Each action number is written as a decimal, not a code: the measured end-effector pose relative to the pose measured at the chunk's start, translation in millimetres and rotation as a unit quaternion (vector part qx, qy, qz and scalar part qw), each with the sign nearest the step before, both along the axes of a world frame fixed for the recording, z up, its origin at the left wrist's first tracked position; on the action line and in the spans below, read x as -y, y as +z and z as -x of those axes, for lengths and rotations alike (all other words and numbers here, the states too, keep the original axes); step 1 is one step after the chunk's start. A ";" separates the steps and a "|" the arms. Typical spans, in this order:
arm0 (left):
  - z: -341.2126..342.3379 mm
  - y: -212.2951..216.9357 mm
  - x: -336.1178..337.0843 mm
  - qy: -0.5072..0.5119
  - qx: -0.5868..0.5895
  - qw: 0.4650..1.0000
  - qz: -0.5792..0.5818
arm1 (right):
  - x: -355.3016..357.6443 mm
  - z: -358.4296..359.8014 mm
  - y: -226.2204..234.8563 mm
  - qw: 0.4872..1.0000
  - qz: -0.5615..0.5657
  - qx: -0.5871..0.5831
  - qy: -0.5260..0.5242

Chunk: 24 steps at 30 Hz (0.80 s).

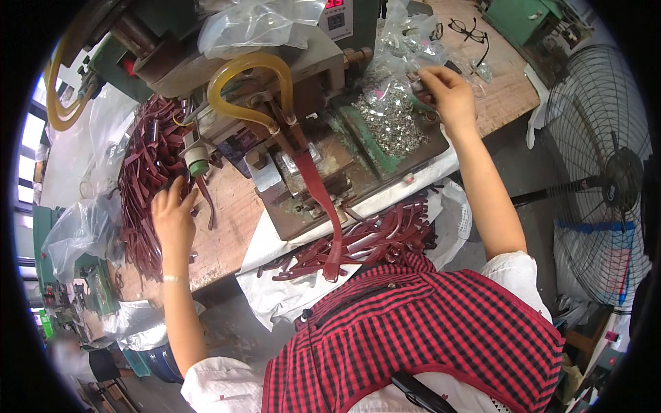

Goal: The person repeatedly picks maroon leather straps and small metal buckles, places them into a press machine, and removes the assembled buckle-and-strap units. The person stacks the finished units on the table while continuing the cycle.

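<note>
Wooden bench (231,206) boards run under a green press machine (296,82), with a large fan (606,179) standing off to the person's right. A dark red strap (318,189) lies clamped in the machine — its long axis runs from the press head toward the person, its free end hanging over the bench edge onto more straps on a white cloth (385,237). Neither hand touches it. The left hand (173,217) rests with fingers loosely curled on the edge of the heap of red straps (144,179), which lies to the left of the machine; one thin strap sits just under its fingertips. The right hand (447,93) is farther off, up and to the right, fingers pinched on something small and shiny above the pile of silver metal fittings (392,120) — what exactly it holds is too small to tell. Eyeglasses (468,31) lie beyond.
</note>
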<state>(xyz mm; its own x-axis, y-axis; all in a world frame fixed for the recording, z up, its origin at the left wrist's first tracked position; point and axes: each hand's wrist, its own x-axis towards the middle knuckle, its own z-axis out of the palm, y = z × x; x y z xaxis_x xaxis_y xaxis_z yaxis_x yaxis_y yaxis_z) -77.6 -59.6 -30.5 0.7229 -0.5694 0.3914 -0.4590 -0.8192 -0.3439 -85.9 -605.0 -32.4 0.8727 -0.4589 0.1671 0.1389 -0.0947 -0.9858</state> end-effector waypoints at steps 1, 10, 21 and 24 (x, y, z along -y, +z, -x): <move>-10.0 -13.9 -9.1 -0.016 -0.033 0.999 -0.028 | 5.1 2.2 2.3 1.000 -0.028 -0.003 0.002; -0.3 -71.0 11.6 0.008 0.000 0.993 0.114 | -9.9 80.7 -18.9 0.997 0.083 0.003 -0.006; -24.6 -66.2 0.3 -0.010 -0.100 0.995 0.004 | -169.6 42.1 39.5 0.977 -0.021 0.096 0.192; -11.5 -63.7 8.2 0.042 -0.060 0.985 0.156 | -177.3 44.3 38.3 0.976 -0.069 0.093 0.183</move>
<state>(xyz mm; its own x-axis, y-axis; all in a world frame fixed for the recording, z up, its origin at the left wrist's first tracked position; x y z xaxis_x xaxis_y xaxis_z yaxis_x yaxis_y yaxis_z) -66.0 -67.7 -94.2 0.8139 -0.3708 0.4473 -0.4066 -0.9135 -0.0175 -130.2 -427.7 5.9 0.9432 -0.1504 0.2963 0.3156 0.1273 -0.9403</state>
